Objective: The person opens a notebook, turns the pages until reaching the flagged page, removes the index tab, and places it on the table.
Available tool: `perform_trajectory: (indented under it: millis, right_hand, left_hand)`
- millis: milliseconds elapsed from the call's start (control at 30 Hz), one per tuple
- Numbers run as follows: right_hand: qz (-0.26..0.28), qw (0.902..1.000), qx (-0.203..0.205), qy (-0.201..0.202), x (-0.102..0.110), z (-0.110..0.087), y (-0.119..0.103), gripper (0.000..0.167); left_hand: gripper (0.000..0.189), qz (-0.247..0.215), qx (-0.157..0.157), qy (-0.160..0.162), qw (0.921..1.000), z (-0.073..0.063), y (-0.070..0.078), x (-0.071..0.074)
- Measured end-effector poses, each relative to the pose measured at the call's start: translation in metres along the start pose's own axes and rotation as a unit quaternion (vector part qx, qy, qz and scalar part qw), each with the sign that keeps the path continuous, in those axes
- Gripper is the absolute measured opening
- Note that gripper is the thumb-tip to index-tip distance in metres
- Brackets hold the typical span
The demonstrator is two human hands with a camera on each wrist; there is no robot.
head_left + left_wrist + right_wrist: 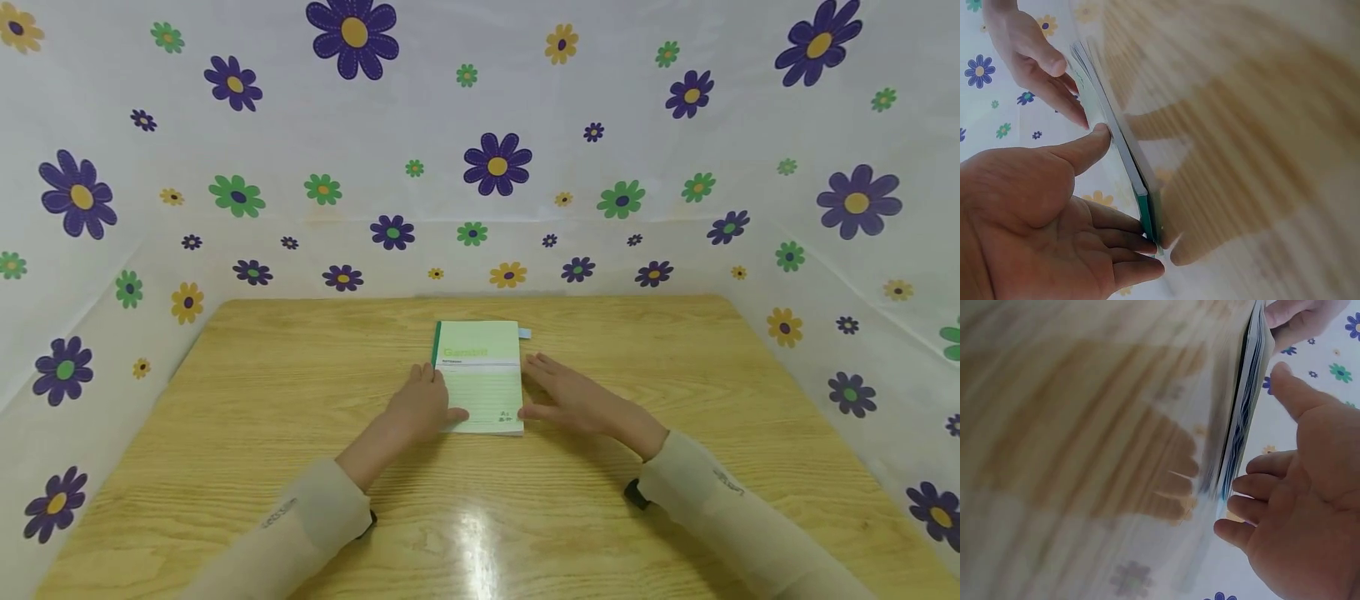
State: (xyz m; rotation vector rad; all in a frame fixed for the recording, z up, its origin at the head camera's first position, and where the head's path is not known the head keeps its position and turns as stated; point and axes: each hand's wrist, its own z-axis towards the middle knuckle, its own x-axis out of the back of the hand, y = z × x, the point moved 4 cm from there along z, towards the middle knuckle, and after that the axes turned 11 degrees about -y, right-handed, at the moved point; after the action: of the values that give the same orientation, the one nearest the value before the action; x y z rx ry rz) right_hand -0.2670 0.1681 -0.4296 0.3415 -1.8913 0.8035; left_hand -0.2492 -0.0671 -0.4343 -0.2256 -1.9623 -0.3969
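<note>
Sleeves cut off; left hand, outstretched, touches a notebook with illegible corner marks; right hand, empty, spread alongside.

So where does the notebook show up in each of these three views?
Head: notebook near the centre, between the left hand and right hand.
Left wrist: edge-on, just left of centre, slanting down to its green spine.
Right wrist: edge-on, right of centre, running down from the top edge.
Shared landmark: the flower-patterned backdrop, visible in all three.
</note>
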Motion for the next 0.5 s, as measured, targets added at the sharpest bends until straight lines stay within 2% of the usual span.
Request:
perform_trajectory:
  millis: [233,400,500]
  right_hand:
    - [-0.006,0.9996,-0.006,-0.027,0.0,0.0,-0.001,0.085]
    - [-0.007,0.9991,-0.012,-0.039,0.0,-0.001,0.005,0.085]
    - [-0.004,0.9988,-0.01,-0.047,0.0,-0.001,0.011,0.086]
  left_hand:
    - [0.081,0.057,0.008,-0.003,0.9983,0.004,0.016,0.001]
    - [0.081,0.064,0.005,0.012,0.9979,0.003,0.02,0.003]
    - [0.081,0.044,-0.004,0.016,0.9989,0.006,0.016,0.001]
